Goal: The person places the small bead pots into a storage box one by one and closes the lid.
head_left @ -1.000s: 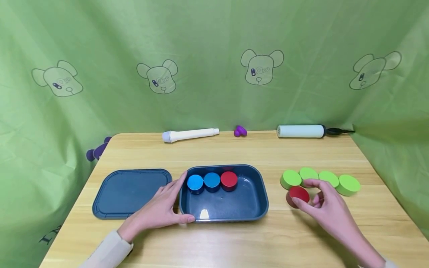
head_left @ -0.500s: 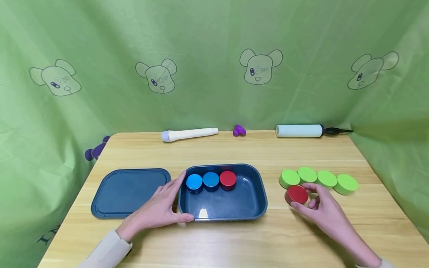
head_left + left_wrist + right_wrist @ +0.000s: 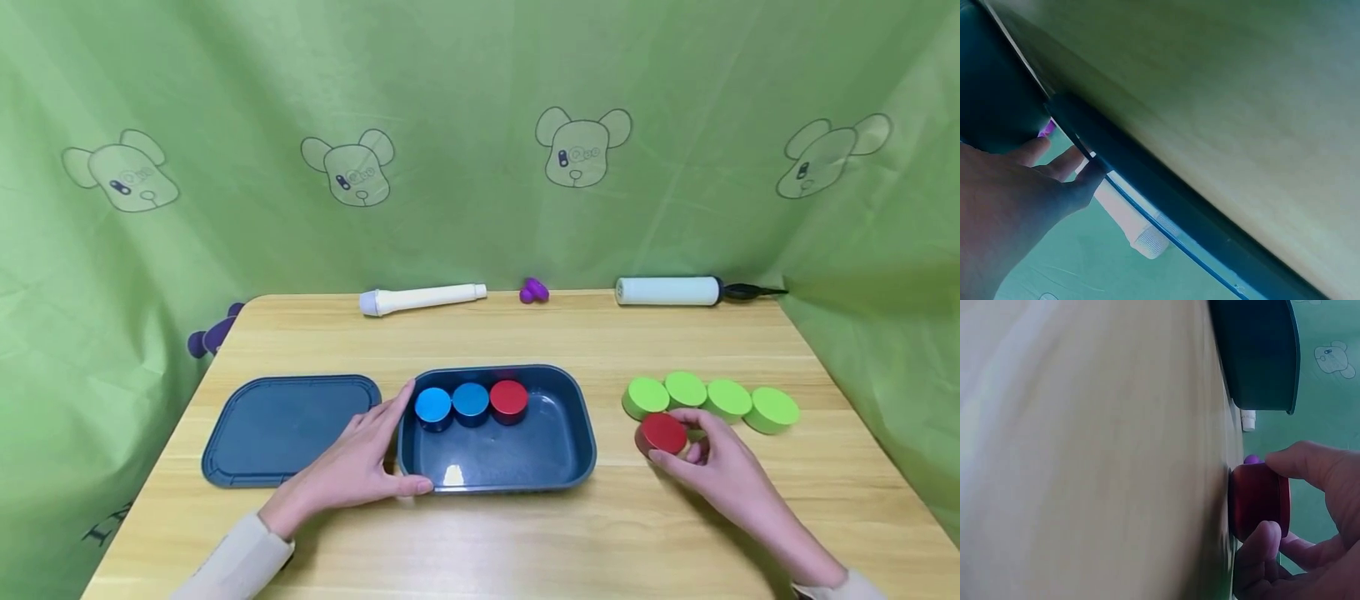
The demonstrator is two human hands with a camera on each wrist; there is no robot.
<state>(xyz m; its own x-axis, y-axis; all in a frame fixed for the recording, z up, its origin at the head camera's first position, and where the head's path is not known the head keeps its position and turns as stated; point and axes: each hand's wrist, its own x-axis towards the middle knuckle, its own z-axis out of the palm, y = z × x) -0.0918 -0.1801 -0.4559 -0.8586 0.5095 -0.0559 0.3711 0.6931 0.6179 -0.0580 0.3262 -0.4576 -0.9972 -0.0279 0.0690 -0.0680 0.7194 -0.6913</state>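
Observation:
My right hand (image 3: 716,458) pinches a small red round tin (image 3: 662,434) between thumb and fingers. Seen from the right wrist, this red tin (image 3: 1259,500) has its base right at the tabletop. My left hand (image 3: 360,462) lies spread against the left end of a dark blue open box (image 3: 502,485), thumb at the front rim and fingertips near the back corner. Inside the box, along its back wall, stand two blue round tins (image 3: 470,402) and another red tin (image 3: 509,400). Several green round tins (image 3: 727,399) sit just behind the tin in my right hand.
Left of the box lies a flat dark blue lid (image 3: 292,429), partly behind my left hand. A white toy microphone (image 3: 427,298), a small purple object (image 3: 534,291) and a pale hand pump (image 3: 667,291) line the table's back edge. A green cloth (image 3: 465,75) hangs behind.
My right hand has moved left, its fingers closing round the red tin, which stays in place. My left hand keeps its place at the box. The head view has shifted slightly.

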